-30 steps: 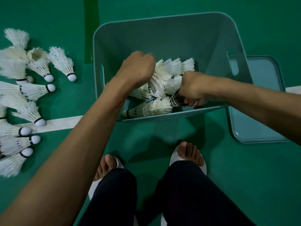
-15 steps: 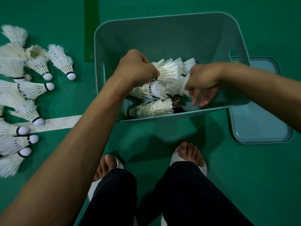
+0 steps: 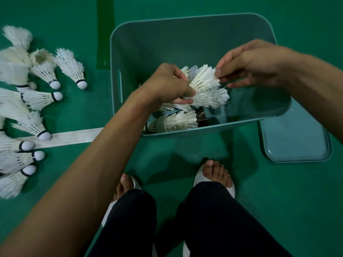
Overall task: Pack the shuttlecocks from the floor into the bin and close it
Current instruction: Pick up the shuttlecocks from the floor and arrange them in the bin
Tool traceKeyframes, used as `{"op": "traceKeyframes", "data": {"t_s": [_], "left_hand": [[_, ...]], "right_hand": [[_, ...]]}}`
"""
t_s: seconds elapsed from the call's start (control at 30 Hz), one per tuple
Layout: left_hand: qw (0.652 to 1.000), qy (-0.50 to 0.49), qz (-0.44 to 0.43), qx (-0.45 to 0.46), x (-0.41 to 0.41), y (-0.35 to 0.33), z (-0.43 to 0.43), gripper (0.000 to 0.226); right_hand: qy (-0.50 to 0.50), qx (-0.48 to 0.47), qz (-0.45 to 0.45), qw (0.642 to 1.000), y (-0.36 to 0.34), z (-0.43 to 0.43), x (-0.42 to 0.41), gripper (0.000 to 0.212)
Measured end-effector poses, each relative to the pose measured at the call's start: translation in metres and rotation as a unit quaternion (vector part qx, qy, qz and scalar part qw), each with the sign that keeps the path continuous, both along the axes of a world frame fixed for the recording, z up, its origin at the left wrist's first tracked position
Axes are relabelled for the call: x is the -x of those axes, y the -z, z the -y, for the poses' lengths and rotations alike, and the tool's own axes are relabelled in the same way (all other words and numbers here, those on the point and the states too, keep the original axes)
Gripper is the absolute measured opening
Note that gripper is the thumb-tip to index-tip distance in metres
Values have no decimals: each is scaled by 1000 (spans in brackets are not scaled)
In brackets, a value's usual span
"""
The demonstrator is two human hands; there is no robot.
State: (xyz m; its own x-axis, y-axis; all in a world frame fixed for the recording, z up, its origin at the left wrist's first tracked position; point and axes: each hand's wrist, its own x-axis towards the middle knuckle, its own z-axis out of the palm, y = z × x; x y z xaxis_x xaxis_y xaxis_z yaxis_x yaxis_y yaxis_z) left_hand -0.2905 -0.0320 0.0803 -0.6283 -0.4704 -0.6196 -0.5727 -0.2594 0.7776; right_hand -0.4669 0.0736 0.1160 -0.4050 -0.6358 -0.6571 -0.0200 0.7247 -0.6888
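Observation:
An open teal bin (image 3: 185, 34) stands on the green floor ahead of my feet. Inside it lie white feather shuttlecocks, one (image 3: 174, 123) near the front wall. My left hand (image 3: 167, 84) is over the bin and grips the cork ends of a bunch of shuttlecocks (image 3: 206, 89). My right hand (image 3: 250, 62) pinches the feather edge of the top one of that bunch. Several more shuttlecocks (image 3: 37, 97) lie on the floor at the left. The bin's lid (image 3: 297, 143) lies flat on the floor at the right.
A white court line (image 3: 74, 139) runs from the left up to the bin. My two feet in white sandals (image 3: 215, 175) stand close to the bin's front wall. A darker green strip (image 3: 104, 32) crosses the floor behind the bin's left corner.
My right hand has risen from low in the bin and now pinches the feathers of the top shuttlecock. My left hand holds its bunch a little lower and further right.

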Motion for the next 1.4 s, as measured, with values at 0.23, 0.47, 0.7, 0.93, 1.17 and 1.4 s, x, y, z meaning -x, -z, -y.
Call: {"op": "traceKeyframes", "data": {"t_s": [0.23,0.47,0.7,0.93,1.17,1.4], "left_hand": [[988,88,53,117,8,0,0,22],[896,318,216,222,-4,6,9,13],[823,457,253,224,-9,14,8,19],[805,480,293,191,-12,25,12,23],[802,476,307,189,-15,22,13,41],[804,468,315,186,-14,20,14,36]], "right_hand": [[-63,-15,-165,984,5,6,-11,26],[-183,-169,-353,902,18,-5,-15,12],[-180,-181,-328,910,43,-9,-33,16],[-158,-164,-374,899,46,-12,-33,23],[-64,-215,-99,969,48,-3,-38,25],[-95,-232,-98,963,65,5,-36,12]]}}
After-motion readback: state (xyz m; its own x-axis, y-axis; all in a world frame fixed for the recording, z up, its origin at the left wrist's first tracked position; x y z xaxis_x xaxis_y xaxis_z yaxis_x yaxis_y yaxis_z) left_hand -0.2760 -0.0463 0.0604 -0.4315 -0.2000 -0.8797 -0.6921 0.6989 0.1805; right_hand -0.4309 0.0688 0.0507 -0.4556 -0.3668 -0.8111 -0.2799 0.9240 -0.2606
